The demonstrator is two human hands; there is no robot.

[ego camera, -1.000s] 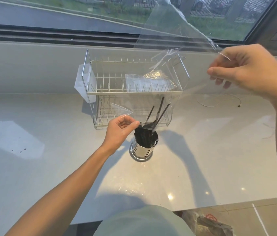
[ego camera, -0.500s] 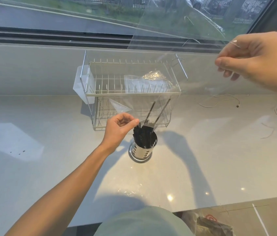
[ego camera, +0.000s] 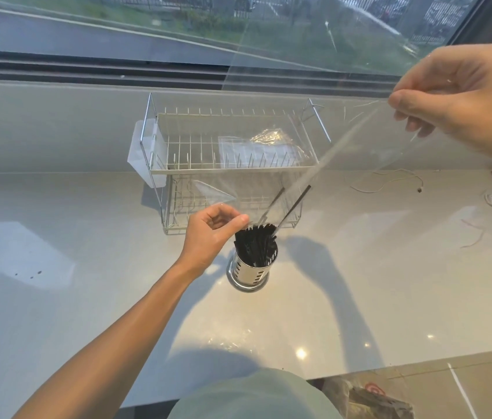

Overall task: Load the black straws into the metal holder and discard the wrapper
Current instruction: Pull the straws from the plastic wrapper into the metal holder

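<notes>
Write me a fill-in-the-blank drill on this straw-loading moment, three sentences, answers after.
1. The black straws stand in a ____ holder.
2. The right hand lifts a clear plastic ____.
3. Behind the holder sits a wire ____ with two tiers.

Answers: metal; wrapper; rack

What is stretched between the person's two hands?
In the head view, the clear plastic wrapper spans from the left hand to the right hand, with two black straws inside it.

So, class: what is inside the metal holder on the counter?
The metal holder is packed with black straws, their tops above the rim. Two more straws slant up inside the clear wrapper. The holder's wall hides the straws' lower ends.
</notes>
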